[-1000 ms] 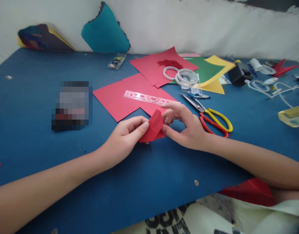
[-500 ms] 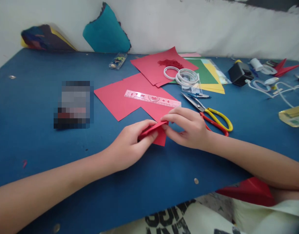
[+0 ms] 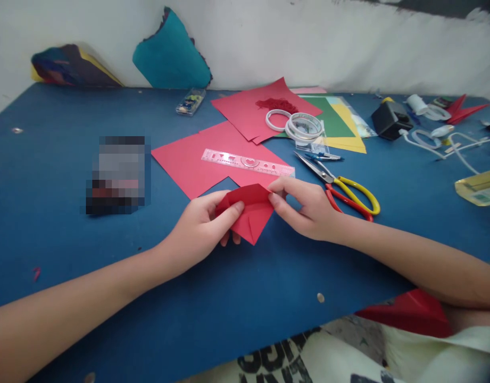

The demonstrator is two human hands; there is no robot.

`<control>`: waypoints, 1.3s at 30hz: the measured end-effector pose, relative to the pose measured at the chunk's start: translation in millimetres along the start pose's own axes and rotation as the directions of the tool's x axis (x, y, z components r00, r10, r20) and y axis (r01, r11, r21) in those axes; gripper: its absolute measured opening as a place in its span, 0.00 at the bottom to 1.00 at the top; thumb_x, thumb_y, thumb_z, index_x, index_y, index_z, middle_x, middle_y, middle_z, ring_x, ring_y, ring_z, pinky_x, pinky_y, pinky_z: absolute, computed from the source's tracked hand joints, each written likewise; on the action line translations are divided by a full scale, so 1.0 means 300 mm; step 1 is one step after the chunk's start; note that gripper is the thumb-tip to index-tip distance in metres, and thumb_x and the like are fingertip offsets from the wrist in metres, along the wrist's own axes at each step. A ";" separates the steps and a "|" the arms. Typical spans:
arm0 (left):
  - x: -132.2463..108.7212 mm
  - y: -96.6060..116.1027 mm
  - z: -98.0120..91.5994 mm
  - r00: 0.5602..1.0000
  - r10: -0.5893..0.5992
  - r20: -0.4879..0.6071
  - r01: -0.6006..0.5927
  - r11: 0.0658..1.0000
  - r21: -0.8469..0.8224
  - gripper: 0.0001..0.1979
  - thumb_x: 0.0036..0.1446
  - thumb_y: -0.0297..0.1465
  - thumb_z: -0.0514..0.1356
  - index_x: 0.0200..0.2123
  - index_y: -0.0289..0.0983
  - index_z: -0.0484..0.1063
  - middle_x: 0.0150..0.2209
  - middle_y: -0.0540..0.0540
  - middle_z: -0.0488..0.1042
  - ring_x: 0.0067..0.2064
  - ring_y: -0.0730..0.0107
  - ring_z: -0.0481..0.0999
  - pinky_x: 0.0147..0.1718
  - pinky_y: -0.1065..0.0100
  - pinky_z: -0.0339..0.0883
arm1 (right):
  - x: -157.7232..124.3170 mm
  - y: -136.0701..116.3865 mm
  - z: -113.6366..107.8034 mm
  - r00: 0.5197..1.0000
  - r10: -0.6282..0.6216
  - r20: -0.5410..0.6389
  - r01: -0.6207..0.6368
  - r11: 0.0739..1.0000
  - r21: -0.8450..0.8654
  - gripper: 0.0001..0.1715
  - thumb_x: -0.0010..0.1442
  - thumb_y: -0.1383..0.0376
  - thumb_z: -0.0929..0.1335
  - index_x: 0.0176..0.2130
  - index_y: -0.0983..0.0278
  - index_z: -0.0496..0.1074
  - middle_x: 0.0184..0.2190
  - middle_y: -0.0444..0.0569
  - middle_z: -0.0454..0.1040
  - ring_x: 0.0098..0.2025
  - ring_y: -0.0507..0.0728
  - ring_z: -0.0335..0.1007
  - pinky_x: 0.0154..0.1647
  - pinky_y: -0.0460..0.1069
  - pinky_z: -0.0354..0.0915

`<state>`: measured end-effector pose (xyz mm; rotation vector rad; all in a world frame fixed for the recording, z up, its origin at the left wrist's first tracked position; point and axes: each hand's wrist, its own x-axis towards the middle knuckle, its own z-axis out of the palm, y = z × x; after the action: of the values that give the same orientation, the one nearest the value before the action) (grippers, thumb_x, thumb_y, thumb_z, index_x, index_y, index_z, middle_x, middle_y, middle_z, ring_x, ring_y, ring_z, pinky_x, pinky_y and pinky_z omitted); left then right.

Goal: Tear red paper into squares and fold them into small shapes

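Note:
A small folded piece of red paper (image 3: 255, 215) is held up between my two hands, above the near part of the blue table. My left hand (image 3: 208, 218) grips its left side, thumb on the face toward me and fingers behind and below. With thumb and forefinger, my right hand (image 3: 304, 205) pinches its upper right corner. Creases show on the paper and its bottom comes to a point. Just beyond lie red paper sheets (image 3: 181, 154) with a clear pinkish ruler (image 3: 248, 162) on top. Scissors (image 3: 340, 186) with one yellow and one red handle lie beside my right hand.
Rolls of white tape (image 3: 304, 126), green and yellow sheets (image 3: 328, 114) and a blue pen-like tool (image 3: 324, 157) lie farther back. A black box (image 3: 390, 119) with white cables stands at the right. A blurred-out item (image 3: 119, 173) is at the left of the table (image 3: 69, 223).
The folded red paper has been tilted and opened out, so its creased face now shows. Both hands keep hold of it; my left hand has shifted slightly left.

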<state>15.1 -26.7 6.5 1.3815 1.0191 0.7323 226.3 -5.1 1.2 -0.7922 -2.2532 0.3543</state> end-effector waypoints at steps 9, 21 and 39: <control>0.007 0.013 -0.006 0.998 -0.011 0.055 0.013 0.999 -0.030 0.08 0.57 0.34 0.59 0.37 0.36 0.70 0.22 0.52 0.73 0.20 0.78 0.69 0.19 0.76 0.61 | -0.002 -0.002 0.017 0.982 0.152 0.108 -0.177 0.943 0.283 0.07 0.61 0.69 0.64 0.40 0.68 0.69 0.32 0.47 0.74 0.30 0.49 0.70 0.30 0.43 0.67; 0.009 -0.007 -0.019 0.984 0.178 0.001 -0.177 0.978 -0.111 0.11 0.52 0.21 0.55 0.32 0.37 0.76 0.29 0.50 0.75 0.28 0.75 0.74 0.23 0.75 0.67 | 0.001 0.007 0.004 0.993 0.109 0.037 -0.115 0.945 0.306 0.15 0.59 0.76 0.62 0.43 0.65 0.74 0.38 0.46 0.79 0.36 0.49 0.75 0.36 0.42 0.71; 0.011 0.001 -0.015 0.986 0.155 -0.061 -0.141 0.971 0.194 0.08 0.57 0.31 0.56 0.39 0.37 0.73 0.24 0.53 0.72 0.21 0.78 0.67 0.20 0.76 0.63 | 0.006 0.002 0.020 0.863 0.493 0.108 -0.458 0.673 0.581 0.06 0.56 0.65 0.70 0.35 0.65 0.75 0.27 0.43 0.75 0.23 0.47 0.69 0.24 0.43 0.69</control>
<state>12.4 -21.9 6.8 1.6180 1.0750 0.8192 221.3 -3.6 -2.4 -1.0103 -1.6750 1.2060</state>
